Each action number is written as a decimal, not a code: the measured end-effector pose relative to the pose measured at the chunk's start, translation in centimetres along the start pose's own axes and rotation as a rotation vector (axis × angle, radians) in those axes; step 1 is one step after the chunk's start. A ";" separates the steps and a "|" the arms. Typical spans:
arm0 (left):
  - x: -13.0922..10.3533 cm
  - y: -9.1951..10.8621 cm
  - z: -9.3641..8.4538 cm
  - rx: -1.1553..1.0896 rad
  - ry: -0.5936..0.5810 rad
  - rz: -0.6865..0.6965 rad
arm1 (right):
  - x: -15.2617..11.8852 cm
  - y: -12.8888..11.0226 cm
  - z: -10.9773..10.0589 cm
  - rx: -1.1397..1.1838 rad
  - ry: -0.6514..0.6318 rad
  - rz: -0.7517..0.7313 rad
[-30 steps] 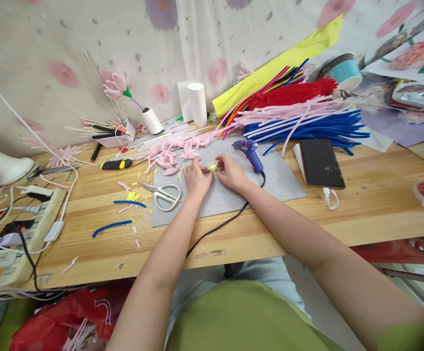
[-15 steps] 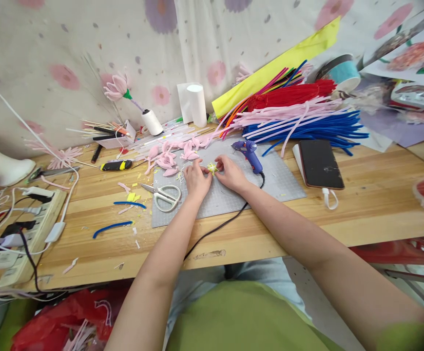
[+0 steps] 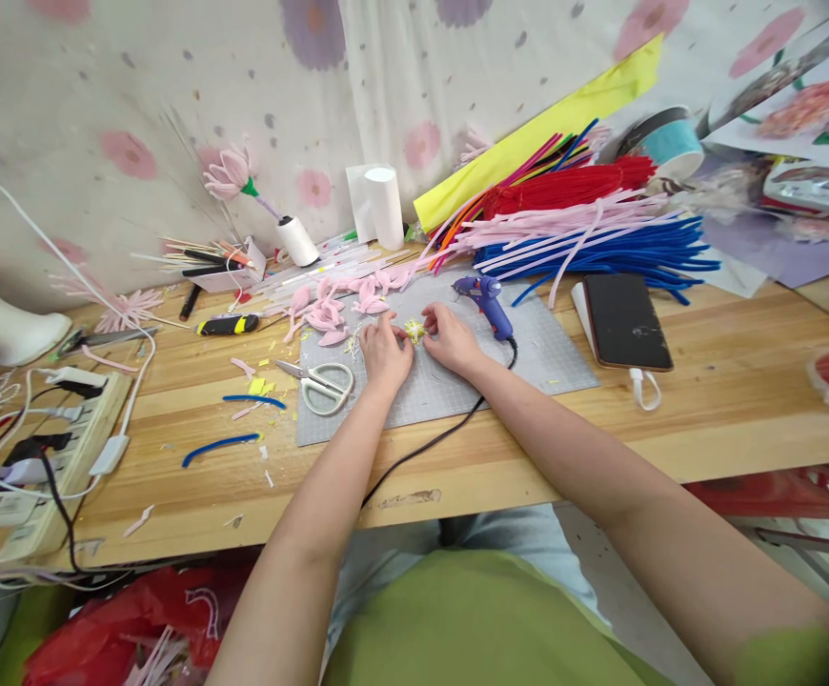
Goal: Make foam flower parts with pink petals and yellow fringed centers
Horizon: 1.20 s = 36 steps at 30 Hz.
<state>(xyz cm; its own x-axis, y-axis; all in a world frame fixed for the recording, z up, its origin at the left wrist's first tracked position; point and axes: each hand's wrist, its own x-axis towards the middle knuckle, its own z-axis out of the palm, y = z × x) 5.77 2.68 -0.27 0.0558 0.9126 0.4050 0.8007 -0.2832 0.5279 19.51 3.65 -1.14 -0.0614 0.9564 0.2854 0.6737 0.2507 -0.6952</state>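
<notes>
A small yellow-and-white bunch of flower stamens (image 3: 414, 331) is between the fingertips of both hands, above the grey cutting mat (image 3: 529, 367). My left hand (image 3: 386, 353) is closed on its left side, and my right hand (image 3: 450, 338) pinches it from the right. Several pink pipe-cleaner petals (image 3: 325, 310) lie just beyond my left hand. A few pale stamens (image 3: 353, 343) sit beside that hand. Scissors with white handles (image 3: 325, 386) rest at the mat's left edge. A purple glue gun (image 3: 486, 303) lies to the right of my right hand, its black cord running under my right forearm.
Blue pipe cleaners (image 3: 600, 252) and red ones (image 3: 572, 186) are heaped at the back right, near a black phone (image 3: 629, 322). A pink flower (image 3: 229, 173) stands in a white spool (image 3: 298, 240). A crowded power strip (image 3: 78, 448) occupies the left, with a box cutter (image 3: 227, 324) farther in.
The fingers have shifted very slightly around the stamen bunch, which has turned a little and shows more of its white centre. Everything else stays in place.
</notes>
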 end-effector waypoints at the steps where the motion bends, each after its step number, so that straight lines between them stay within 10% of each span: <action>1: 0.0 0.0 0.0 0.000 0.009 -0.010 | 0.0 0.1 0.0 0.005 0.008 0.000; 16: 0.8 -0.9 -1.0 -0.032 -0.078 0.100 | -0.8 0.3 -0.6 0.059 0.037 0.021; 36: 3.1 -1.7 -0.9 -0.118 -0.164 -0.081 | -0.5 -1.9 0.2 -0.080 0.074 0.036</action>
<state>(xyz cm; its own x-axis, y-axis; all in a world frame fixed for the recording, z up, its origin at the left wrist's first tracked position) 3.99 5.76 0.79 0.0980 0.9669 0.2356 0.7317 -0.2304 0.6414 18.12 2.74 -0.08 0.0162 0.9502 0.3113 0.7312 0.2010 -0.6518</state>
